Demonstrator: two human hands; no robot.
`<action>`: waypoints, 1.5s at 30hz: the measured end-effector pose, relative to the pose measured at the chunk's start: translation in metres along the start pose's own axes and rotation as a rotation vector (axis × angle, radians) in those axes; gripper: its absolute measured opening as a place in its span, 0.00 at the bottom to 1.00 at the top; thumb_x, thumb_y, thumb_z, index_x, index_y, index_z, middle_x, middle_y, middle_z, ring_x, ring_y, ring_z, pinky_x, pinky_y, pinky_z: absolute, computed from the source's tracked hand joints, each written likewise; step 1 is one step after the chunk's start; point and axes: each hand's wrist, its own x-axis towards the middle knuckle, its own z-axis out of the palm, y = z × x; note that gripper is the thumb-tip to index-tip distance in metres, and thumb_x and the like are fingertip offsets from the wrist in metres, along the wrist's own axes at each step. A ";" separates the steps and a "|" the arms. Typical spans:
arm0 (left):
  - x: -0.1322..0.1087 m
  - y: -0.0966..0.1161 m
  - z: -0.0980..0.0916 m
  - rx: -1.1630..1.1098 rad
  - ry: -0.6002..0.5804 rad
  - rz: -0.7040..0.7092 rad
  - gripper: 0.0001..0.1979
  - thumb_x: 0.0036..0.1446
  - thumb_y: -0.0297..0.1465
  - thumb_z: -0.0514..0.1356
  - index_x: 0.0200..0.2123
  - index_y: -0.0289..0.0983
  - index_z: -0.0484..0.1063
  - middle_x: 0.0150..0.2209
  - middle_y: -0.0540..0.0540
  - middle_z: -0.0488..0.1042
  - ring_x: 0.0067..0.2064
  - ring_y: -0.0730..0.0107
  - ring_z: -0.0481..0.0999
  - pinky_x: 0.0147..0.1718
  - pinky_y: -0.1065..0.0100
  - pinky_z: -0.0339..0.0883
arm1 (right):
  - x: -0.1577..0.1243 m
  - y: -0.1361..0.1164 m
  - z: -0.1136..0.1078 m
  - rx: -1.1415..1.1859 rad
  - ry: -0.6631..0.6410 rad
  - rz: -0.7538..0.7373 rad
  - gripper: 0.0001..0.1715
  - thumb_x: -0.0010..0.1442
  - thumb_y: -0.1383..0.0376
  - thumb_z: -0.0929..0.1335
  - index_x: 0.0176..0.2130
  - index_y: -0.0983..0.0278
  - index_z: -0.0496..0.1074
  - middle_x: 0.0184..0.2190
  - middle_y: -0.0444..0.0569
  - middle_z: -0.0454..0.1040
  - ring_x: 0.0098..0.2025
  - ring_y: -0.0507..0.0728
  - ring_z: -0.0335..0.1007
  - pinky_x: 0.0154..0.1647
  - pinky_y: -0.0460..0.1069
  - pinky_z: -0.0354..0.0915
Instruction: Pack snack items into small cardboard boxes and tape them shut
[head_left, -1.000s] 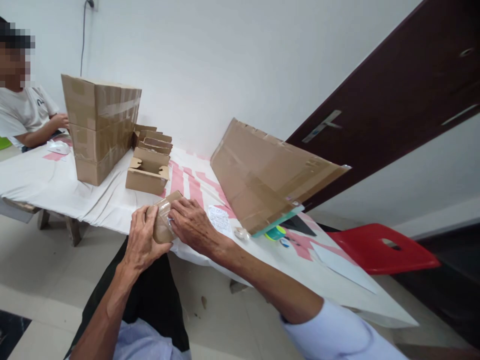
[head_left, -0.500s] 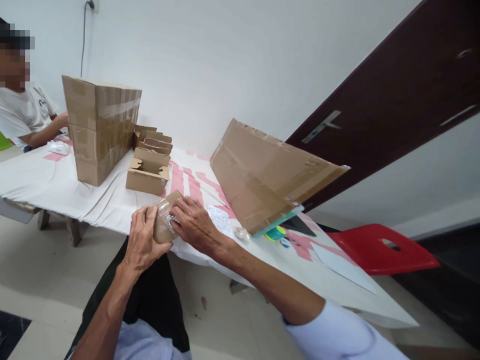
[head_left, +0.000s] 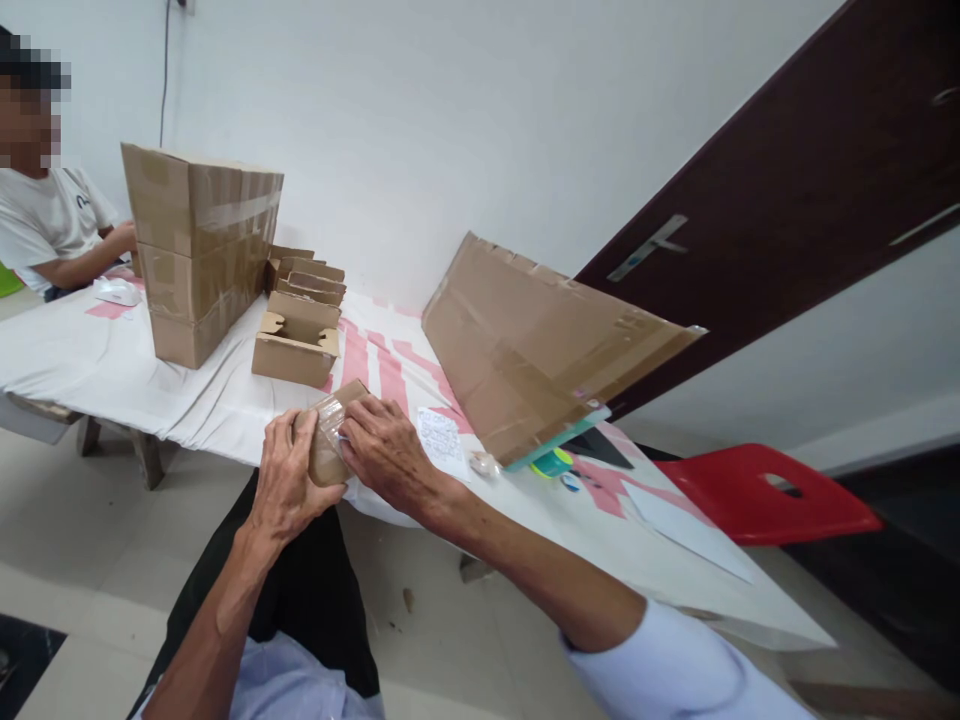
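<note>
A small brown cardboard box point(head_left: 328, 462) with shiny clear tape across it is held at the table's near edge. My left hand point(head_left: 289, 480) grips its left side and lower corner, thumb along the bottom. My right hand point(head_left: 384, 447) is closed at the box's right side, its bent fingers on the tape; what they pinch is too small to make out. Beyond the box, an open cardboard box point(head_left: 296, 350) sits on the cloth, with more open boxes point(head_left: 307, 275) behind it.
Taped boxes point(head_left: 206, 255) are stacked at left, near a seated person point(head_left: 56, 220). A large cardboard sheet point(head_left: 540, 350) leans at right, beside a written paper point(head_left: 441, 440), a tape roll point(head_left: 552, 462) and a red chair point(head_left: 765, 495).
The view has shifted slightly. My right hand has moved a little against the taped side of the box; my left hand keeps its hold.
</note>
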 end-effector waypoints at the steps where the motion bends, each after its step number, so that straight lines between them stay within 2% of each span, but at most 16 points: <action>1: 0.000 0.000 0.000 0.001 0.001 0.004 0.49 0.42 0.29 0.73 0.67 0.40 0.59 0.61 0.33 0.64 0.62 0.40 0.67 0.61 0.43 0.67 | 0.000 0.000 0.000 -0.003 -0.005 0.000 0.09 0.67 0.72 0.67 0.36 0.64 0.76 0.38 0.55 0.75 0.45 0.63 0.64 0.46 0.56 0.58; 16: 0.000 0.000 0.003 0.017 -0.001 0.022 0.49 0.41 0.28 0.72 0.68 0.38 0.59 0.63 0.32 0.63 0.63 0.39 0.65 0.61 0.42 0.66 | -0.003 0.007 0.000 0.052 -0.019 -0.002 0.10 0.69 0.72 0.67 0.34 0.64 0.76 0.39 0.54 0.75 0.44 0.62 0.64 0.46 0.55 0.58; 21: 0.001 0.001 0.003 0.021 0.004 0.025 0.49 0.41 0.28 0.71 0.67 0.38 0.60 0.62 0.32 0.64 0.62 0.38 0.66 0.61 0.42 0.67 | -0.008 0.009 -0.001 0.042 0.022 0.008 0.05 0.69 0.68 0.70 0.38 0.64 0.76 0.40 0.53 0.76 0.45 0.62 0.65 0.47 0.55 0.59; 28: 0.001 0.003 0.003 0.010 -0.003 0.018 0.49 0.41 0.28 0.71 0.68 0.38 0.59 0.62 0.32 0.63 0.62 0.38 0.65 0.62 0.41 0.66 | -0.007 0.007 0.002 -0.010 0.069 0.005 0.13 0.70 0.71 0.67 0.33 0.63 0.76 0.35 0.52 0.75 0.43 0.61 0.65 0.45 0.55 0.58; 34: 0.001 0.004 0.003 0.017 -0.009 0.026 0.49 0.42 0.28 0.71 0.68 0.37 0.59 0.62 0.32 0.63 0.63 0.39 0.65 0.62 0.42 0.65 | -0.007 0.005 0.005 -0.040 0.082 0.018 0.12 0.70 0.71 0.66 0.34 0.64 0.75 0.35 0.53 0.75 0.42 0.62 0.63 0.44 0.56 0.57; 45: 0.002 -0.001 0.001 0.011 -0.029 0.021 0.51 0.41 0.28 0.73 0.69 0.39 0.57 0.63 0.32 0.62 0.63 0.39 0.65 0.62 0.42 0.67 | -0.016 0.012 0.011 0.205 0.176 -0.067 0.14 0.72 0.71 0.64 0.34 0.62 0.72 0.36 0.52 0.73 0.43 0.61 0.63 0.45 0.56 0.59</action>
